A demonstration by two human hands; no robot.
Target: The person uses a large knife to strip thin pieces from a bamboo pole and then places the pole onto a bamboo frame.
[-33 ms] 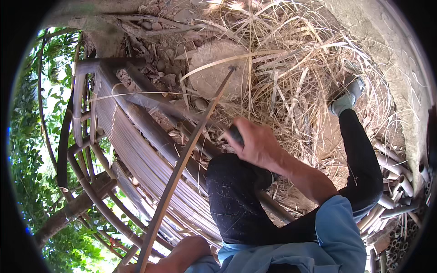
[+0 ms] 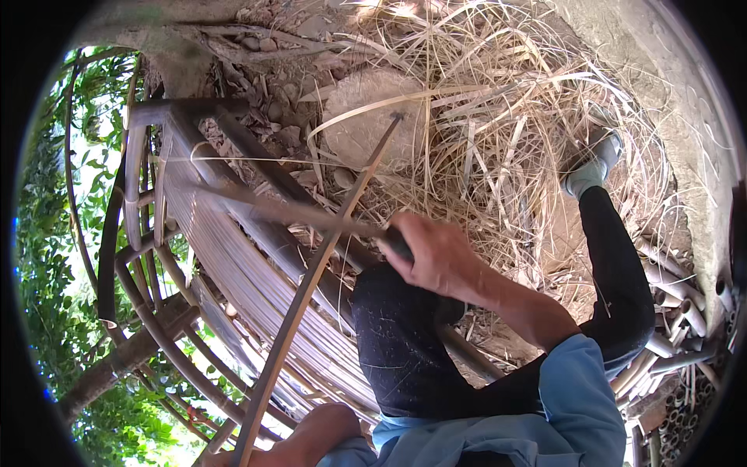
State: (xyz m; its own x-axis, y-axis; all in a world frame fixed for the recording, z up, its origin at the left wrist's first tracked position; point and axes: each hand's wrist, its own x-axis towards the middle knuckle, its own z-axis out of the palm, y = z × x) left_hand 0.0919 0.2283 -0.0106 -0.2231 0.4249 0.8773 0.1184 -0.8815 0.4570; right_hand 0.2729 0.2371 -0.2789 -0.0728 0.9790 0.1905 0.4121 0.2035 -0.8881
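My right hand (image 2: 436, 261) is closed round the dark handle of a long knife (image 2: 299, 214). Its blade, smeared by motion, points left and crosses a long strip of split bamboo (image 2: 292, 319); whether they touch I cannot tell. The strip slants from the lower edge up to a round, flat-topped block (image 2: 366, 109), where its far end rests. At the lower edge my left hand (image 2: 299, 447) grips the near end of the strip, its fingers partly cut off by the frame. My bent knee in black trousers (image 2: 405, 335) lies just right of the strip.
A bamboo bench (image 2: 233, 226) with a slatted seat stands left of the strip. Dry shavings (image 2: 506, 132) cover the ground ahead and to the right. An earthen wall (image 2: 669, 86) rises at far right, with bamboo tubes (image 2: 677, 303) piled below it.
The knife blade has swung lower in the picture, toward me, and my right hand has dropped slightly with it. The bamboo strip and my left hand stay in place.
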